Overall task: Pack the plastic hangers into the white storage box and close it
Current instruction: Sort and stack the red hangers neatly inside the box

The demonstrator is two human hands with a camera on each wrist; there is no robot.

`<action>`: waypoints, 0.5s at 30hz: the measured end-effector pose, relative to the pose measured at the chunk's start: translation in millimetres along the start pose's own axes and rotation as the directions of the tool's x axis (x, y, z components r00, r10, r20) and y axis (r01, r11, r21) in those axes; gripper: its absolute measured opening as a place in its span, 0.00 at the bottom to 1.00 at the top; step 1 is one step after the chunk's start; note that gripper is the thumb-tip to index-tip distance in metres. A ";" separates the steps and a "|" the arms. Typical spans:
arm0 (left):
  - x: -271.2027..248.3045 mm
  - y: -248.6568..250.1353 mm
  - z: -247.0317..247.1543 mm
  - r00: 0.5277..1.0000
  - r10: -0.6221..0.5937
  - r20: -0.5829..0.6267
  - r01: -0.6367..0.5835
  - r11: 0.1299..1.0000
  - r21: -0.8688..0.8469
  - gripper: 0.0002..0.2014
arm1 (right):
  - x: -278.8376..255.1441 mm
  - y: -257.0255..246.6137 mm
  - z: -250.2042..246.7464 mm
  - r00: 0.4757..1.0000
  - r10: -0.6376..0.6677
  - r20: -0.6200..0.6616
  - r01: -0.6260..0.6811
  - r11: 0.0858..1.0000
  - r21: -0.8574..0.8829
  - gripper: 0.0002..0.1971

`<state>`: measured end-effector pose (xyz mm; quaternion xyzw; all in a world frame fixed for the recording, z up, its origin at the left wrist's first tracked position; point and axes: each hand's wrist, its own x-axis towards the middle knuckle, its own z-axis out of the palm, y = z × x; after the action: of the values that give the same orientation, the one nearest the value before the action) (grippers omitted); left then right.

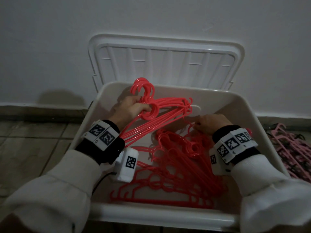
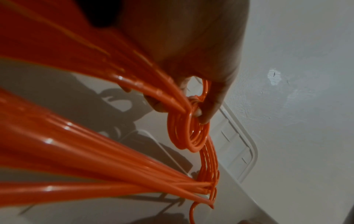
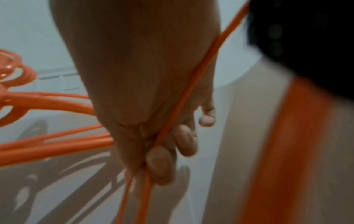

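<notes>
The white storage box (image 1: 249, 118) stands open on the floor, its lid (image 1: 166, 61) leaning upright against the wall. Inside, my left hand (image 1: 133, 108) grips a bundle of red hangers (image 1: 161, 113) at the necks, hooks pointing toward the lid; in the left wrist view my fingers (image 2: 206, 109) curl round the ring part of that bundle (image 2: 189, 136). My right hand (image 1: 210, 122) pinches thin red hanger bars (image 3: 184, 103) at the box's right side, above a loose pile of red hangers (image 1: 178, 167) on the box floor.
A heap of pink and dark hangers (image 1: 291, 148) lies on the tiled floor right of the box. The white wall (image 1: 50, 47) rises right behind the lid. Tiled floor (image 1: 33, 140) spreads to the left.
</notes>
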<state>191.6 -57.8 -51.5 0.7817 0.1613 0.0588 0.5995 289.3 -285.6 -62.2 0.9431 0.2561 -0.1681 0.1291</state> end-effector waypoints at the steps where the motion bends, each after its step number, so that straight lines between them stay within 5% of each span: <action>1: 0.6 -0.7 0.4 1.000 0.020 0.002 -0.020 1.000 -0.004 0.04 | 1.3 0.4 0.7 0.999 0.033 0.021 -0.033 0.999 0.007 0.20; 8: 1.9 -4.0 0.5 0.999 0.051 0.008 -0.051 0.999 0.001 0.08 | 7.0 4.2 5.7 0.986 0.151 0.069 -0.154 0.987 0.048 0.22; 15: 1.3 -4.4 -0.3 0.998 0.062 0.026 -0.062 0.998 0.000 0.08 | -0.1 6.0 -5.0 0.992 0.109 -0.057 -0.108 0.994 0.019 0.22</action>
<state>192.0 -56.1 -55.8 0.7874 0.1291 0.0670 0.5990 293.7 -289.1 -56.7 0.9611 0.2068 -0.1353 0.1229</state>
